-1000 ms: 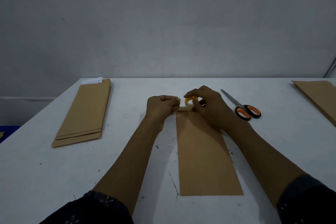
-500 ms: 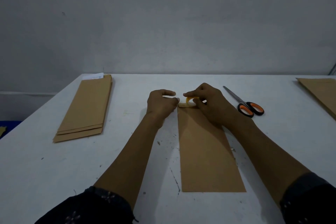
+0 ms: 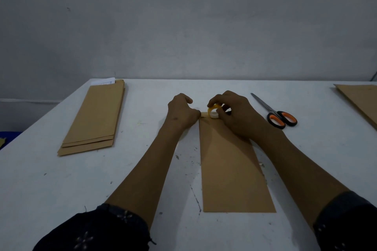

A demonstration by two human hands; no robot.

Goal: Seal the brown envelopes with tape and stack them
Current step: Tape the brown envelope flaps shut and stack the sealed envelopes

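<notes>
Long brown paper envelope point(image 3: 230, 165) flat on the white table point(image 3: 61, 189), long axis running 6 to 12 o'clock, flap end at 12, right under both hands. Small yellow roll of clear tape point(image 3: 213, 112) upright on that far edge, pinched between thumb and curled fingers of the right hand point(image 3: 236, 115). Left hand point(image 3: 181, 113) just at 9 o'clock of the roll, fingers curled down and pressing at the envelope's far left corner, seemingly on the loose tape end; too small to tell whether tape is actually pinched there. Short strip between the two hands, lying across the envelope's width, 9 to 3. Judged next: roll to travel toward 3 o'clock along the flap edge, right hand nearer and better placed for it, left hand anchoring. Grey-bladed scissors with orange and black handles point(image 3: 275, 113) at 3 o'clock of the right hand, near but apart, the nearer reach for that same hand. Stack of brown envelopes point(image 3: 95, 116) well apart at 9 o'clock, parallel to the worked one; another brown sheet point(image 3: 361, 100) at the far right edge.
</notes>
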